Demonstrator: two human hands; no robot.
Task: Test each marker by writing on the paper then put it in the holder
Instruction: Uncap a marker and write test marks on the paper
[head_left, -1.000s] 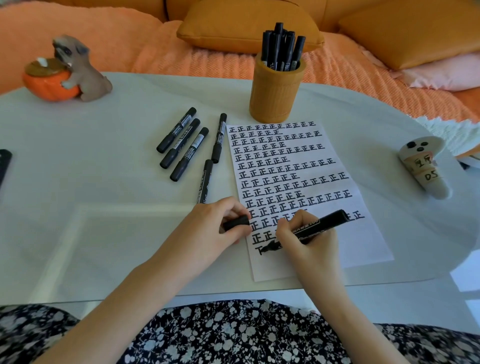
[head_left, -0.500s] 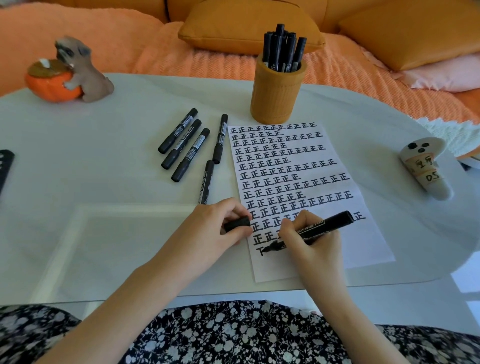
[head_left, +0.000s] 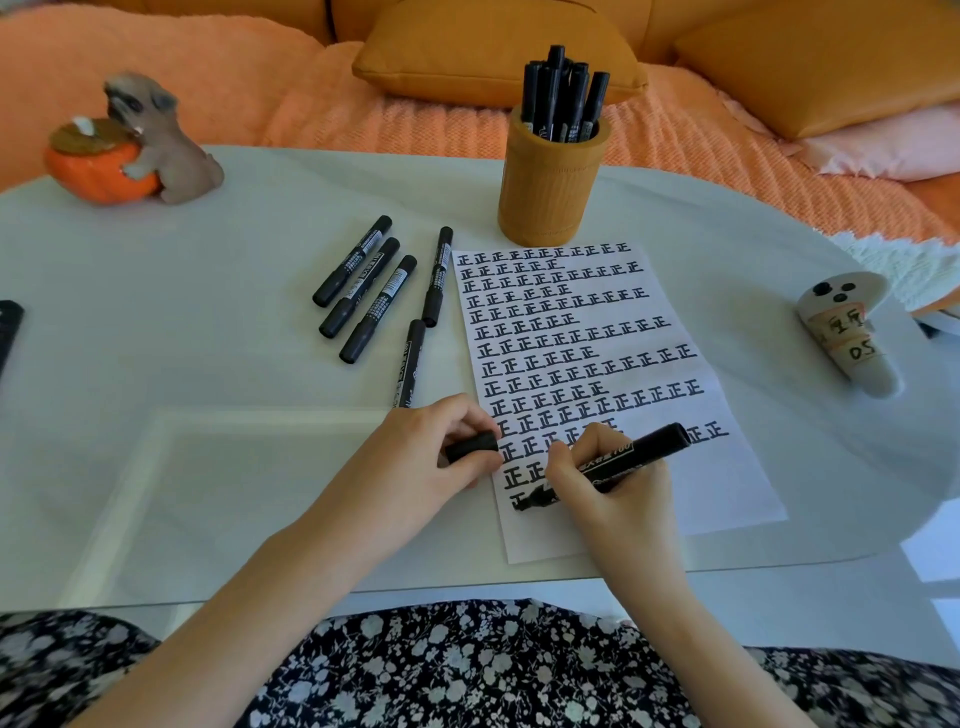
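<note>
- Right grip (head_left: 618, 504) is pinching the open marker (head_left: 649, 452) and writing; the tip is touching the paper (head_left: 727, 488) on the lowest row, near its left edge.
- Left grip (head_left: 426, 462) is pinching the cap (head_left: 470, 447) and is sitting right at the paper's left edge. I can't tell whether it is actually pinning the sheet.
- Risk: the sheet is lying loose on the surface (head_left: 208, 338). If nothing is pinning it, pen drag is likely shifting it and skewing the stroke.
- Risk: the right grip's heel is resting close to the fresh strokes, so sliding it right along the row is inviting smears.
- Risk: one spare marker (head_left: 410, 364) is lying just beside the left knuckles, its near end hidden by them. Any wrist movement is liable to set it rolling.
- Four more (head_left: 361, 286) are lying left of the paper, well away from both grips and looking low risk.
- Risk: the cap is small and held only at the fingertips. If it drops, the marker is going away uncapped, or the tip is marking the surface.
- Holder (head_left: 550, 197) is standing at the paper's far edge, already packed with upright markers. Pushing another in is risking a jam or a tip-over onto the sheet.
- Blank space is running low: only a strip at the bottom and lower right, and five markers are waiting.
</note>
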